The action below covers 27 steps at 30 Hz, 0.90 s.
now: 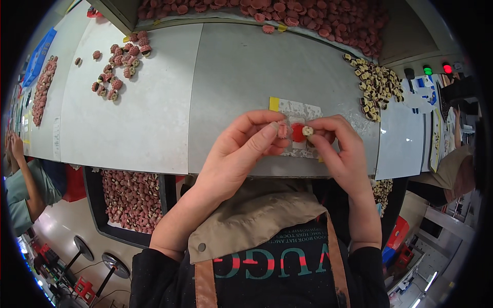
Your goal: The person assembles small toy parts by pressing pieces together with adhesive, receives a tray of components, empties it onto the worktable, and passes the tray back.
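Just above the table, my left hand is closed on a small pink ridged piece, shaped like a little cup, held between thumb and fingers. Facing it, my right hand pinches a small cream block with dark spots between thumb and forefinger. A narrow gap separates the two pieces. Beneath them lies a white speckled plate with a yellow corner, and a red round spot shows between my hands. My fingers hide part of the plate.
Many pink cups fill a bin along the far edge. Cream-and-dark blocks are heaped at right. Joined pink pieces lie at left on the grey table. A black crate below holds more. Another person's arm is far left.
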Tool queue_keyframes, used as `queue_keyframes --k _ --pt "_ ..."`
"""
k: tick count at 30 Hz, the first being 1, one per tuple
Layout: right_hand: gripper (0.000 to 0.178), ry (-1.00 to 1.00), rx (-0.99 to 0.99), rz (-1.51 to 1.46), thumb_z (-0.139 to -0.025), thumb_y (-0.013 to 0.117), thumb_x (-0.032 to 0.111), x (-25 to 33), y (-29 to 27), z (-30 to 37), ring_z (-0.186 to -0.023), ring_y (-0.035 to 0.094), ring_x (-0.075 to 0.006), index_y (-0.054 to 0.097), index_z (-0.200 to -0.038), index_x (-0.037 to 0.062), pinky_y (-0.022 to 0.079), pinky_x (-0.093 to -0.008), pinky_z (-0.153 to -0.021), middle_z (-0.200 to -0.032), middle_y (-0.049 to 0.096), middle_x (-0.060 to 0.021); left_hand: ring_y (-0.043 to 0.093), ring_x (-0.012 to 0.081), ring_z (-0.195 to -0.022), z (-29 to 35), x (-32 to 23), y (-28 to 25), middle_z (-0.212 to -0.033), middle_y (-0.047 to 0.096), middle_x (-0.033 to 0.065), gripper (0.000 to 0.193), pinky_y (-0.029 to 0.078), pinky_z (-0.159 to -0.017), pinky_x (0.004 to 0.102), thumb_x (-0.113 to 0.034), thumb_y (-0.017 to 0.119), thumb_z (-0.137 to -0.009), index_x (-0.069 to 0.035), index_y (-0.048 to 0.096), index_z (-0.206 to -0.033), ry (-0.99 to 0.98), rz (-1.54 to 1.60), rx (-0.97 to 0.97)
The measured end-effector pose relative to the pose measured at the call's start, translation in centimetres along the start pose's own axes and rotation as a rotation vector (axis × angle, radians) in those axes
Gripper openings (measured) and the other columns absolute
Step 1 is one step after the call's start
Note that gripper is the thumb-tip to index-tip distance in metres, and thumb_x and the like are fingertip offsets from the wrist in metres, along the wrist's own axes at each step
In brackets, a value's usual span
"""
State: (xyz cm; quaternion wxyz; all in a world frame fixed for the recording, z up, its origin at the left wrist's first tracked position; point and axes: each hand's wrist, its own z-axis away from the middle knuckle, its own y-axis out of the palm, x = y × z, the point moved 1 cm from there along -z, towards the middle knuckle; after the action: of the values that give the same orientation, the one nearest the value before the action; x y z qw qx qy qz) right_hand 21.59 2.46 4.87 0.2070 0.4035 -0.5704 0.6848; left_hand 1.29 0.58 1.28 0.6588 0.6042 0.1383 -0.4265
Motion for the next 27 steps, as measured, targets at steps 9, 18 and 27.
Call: queue_keyframes --k 9,18,27 --pt "0.023 -0.366 -0.04 -0.05 -0.085 0.065 0.0 1.7 1.2 -0.8 -0.079 0.056 -0.0165 0.06 -0.107 0.0032 0.046 -0.026 -0.069 -0.093 0.06 -0.0069 0.059 0.0119 -0.099 -0.1 0.0 0.5 -0.11 0.061 0.005 0.028 0.048 -0.088 0.028 -0.02 0.05 -0.1 -0.002 0.054 -0.121 -0.022 -0.057 0.051" --pt "0.022 -0.389 -0.139 -0.052 -0.083 0.067 -0.001 1.7 2.0 -0.8 -0.081 0.06 -0.0202 0.06 -0.103 0.0039 0.052 -0.0285 -0.068 -0.094 0.061 -0.0086 0.059 0.0116 -0.097 0.0 0.2 0.7 -0.112 0.061 0.006 0.025 0.049 -0.087 0.0268 -0.016 0.053 -0.099 -0.002 0.055 -0.12 0.051 -0.088 0.01" --pt "0.027 -0.504 -0.182 0.107 -0.082 0.067 0.0 0.9 2.0 -0.4 -0.086 0.057 -0.0214 0.058 -0.107 0.0033 0.048 -0.0301 -0.076 -0.099 0.058 -0.0093 0.059 0.0104 -0.098 0.0 0.1 1.5 -0.111 0.062 0.0058 0.027 0.048 -0.089 0.0262 -0.013 0.056 -0.097 0.0 0.055 -0.121 0.113 -0.151 0.044"
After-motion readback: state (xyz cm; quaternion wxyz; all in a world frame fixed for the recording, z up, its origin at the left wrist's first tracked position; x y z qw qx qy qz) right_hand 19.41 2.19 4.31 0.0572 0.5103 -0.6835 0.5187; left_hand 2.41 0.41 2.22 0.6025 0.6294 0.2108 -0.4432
